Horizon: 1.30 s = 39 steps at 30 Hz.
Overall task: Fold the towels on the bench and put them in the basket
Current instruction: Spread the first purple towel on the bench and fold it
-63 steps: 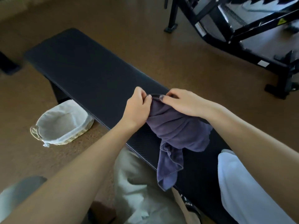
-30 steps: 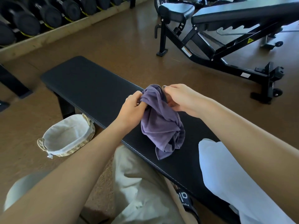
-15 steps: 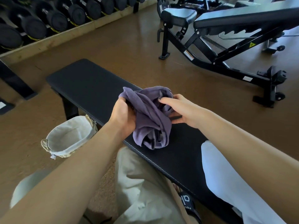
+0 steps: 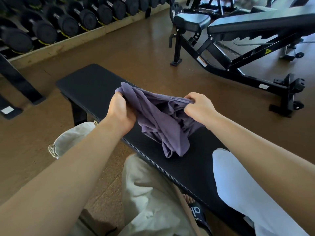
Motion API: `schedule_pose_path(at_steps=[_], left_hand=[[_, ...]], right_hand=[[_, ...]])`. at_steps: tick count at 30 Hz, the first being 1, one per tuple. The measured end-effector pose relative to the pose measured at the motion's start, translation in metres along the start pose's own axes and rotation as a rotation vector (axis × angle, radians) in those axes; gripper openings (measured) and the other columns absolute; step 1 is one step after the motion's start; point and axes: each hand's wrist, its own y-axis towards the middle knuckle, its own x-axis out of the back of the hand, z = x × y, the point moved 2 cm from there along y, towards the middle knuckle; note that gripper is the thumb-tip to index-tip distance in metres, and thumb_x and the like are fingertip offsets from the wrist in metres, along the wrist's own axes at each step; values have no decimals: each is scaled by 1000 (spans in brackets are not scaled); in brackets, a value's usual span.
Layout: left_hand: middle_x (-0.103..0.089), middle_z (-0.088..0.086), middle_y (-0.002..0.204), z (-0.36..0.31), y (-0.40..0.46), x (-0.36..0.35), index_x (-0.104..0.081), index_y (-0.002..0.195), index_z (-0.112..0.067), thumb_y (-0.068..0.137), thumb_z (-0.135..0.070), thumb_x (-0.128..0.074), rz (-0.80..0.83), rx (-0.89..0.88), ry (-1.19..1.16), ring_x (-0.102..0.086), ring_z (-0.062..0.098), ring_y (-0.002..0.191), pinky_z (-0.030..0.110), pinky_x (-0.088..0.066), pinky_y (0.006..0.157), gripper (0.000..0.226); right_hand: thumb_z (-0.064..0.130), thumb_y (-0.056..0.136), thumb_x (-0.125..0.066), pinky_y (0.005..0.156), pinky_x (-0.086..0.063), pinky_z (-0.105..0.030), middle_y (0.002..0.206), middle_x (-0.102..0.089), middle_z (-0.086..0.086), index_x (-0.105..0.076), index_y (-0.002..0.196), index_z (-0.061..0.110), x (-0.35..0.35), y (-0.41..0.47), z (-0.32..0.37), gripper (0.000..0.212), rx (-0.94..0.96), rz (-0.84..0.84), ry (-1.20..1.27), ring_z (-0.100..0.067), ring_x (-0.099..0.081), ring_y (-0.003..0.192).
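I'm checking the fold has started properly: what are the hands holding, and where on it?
Both hold the purple towel: the left hand grips its bunched left end, the right hand pinches its upper right edge.

**Little readable text: partial letters on a sandal and a warning sign**

A black slide sandal (image 4: 197, 214), just below the near edge of the flat black bench (image 4: 88, 86), carries large pale letters across its strap. Only part shows, something like "dl", with a line of smaller letters beside it, possibly "ROU"; the rest is cut off.

Beyond the flat bench to its right, the adjustable bench frame (image 4: 238, 55) bears a small yellow triangular warning sign (image 4: 267, 51); its symbol is too small to make out. Two white stickers on that frame, one on the slanted bar (image 4: 202, 61) and one on the base bar (image 4: 263, 86), are too blurred to read.
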Motion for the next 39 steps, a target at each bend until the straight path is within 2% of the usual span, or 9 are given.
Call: schedule_pose_path(at_steps=[8, 13, 19, 23, 25, 27, 30, 33, 39], left_hand=[[-75, 4, 86, -3, -16, 3, -68, 82, -19, 96, -42, -56, -35, -2, 130, -71, 21, 93, 36, -58, 84, 29], [-75, 5, 103, -3, -14, 10, -70, 98, -22, 100, -52, -47, -4, -25, 354, -67, 27, 113, 45, -54, 98, 38], [-72, 19, 120, 15, -20, 2, -68, 123, -10, 89, -70, -51, -7, 205, 77, -65, 35, 115, 52, -47, 106, 71], [-73, 25, 114, 27, -24, -4, -73, 116, -3, 90, -67, -47, -18, 201, 31, -70, 40, 108, 52, -49, 103, 75], [-75, 21, 106, 30, -26, -7, -81, 86, 0, 97, -63, -36, 34, 182, 69, -72, 36, 99, 47, -53, 98, 78], [-76, 19, 104, 34, -25, -7, -78, 64, -1, 102, -58, -35, 99, 186, 87, -73, 35, 100, 45, -55, 96, 81], [-76, 13, 95, 36, -18, 0, -74, 75, -7, 101, -53, -45, 86, 152, 87, -75, 29, 92, 39, -58, 85, 60], [-73, 8, 88, 32, -7, 12, -55, 98, -10, 99, -49, -52, 39, 95, 21, -76, 24, 78, 32, -60, 67, 39], [-72, 4, 79, 11, 18, 22, -67, 83, -13, 92, -59, -57, -21, 99, -70, -73, 20, 69, 30, -58, 64, 49]], right_hand=[[4, 84, -53, 58, -45, -29, 92, -65, -7, -66, 102, 16, 10, -7, -8, 26, -42, 87, -58, -22, -58, 74], [0, 79, -55, 52, -46, -29, 85, -62, -14, -63, 103, 12, 27, -7, -9, 28, -181, 46, 161, -23, -58, 53], [29, 74, -80, 95, -48, -46, 141, -41, -13, -32, 151, 23, 16, -19, -20, 91, -35, 113, -384, -35, -46, 125], [27, 75, -76, 98, -46, -46, 130, -47, -5, -52, 129, 20, -8, -49, -8, 59, 543, -196, -333, -30, -44, 122], [27, 77, -75, 91, -48, -42, 125, -50, -3, -56, 125, 20, -20, -52, -9, 52, 678, -190, -335, -26, -48, 113], [26, 82, -72, 96, -47, -39, 134, -51, 1, -51, 139, 28, -32, -45, -13, 61, 589, 63, -236, -21, -49, 121], [21, 85, -71, 105, -43, -36, 141, -51, 1, -49, 145, 31, -47, -27, -21, 64, 381, 337, -182, -20, -47, 131], [30, 82, -73, 104, -44, -43, 130, -45, -5, -56, 138, 24, -55, -11, -33, 59, 321, 304, -415, -29, -42, 127], [28, 83, -66, 73, -40, -35, 99, -39, -1, -57, 85, 15, -47, -9, -41, 16, 326, 146, -602, -27, -47, 93]])
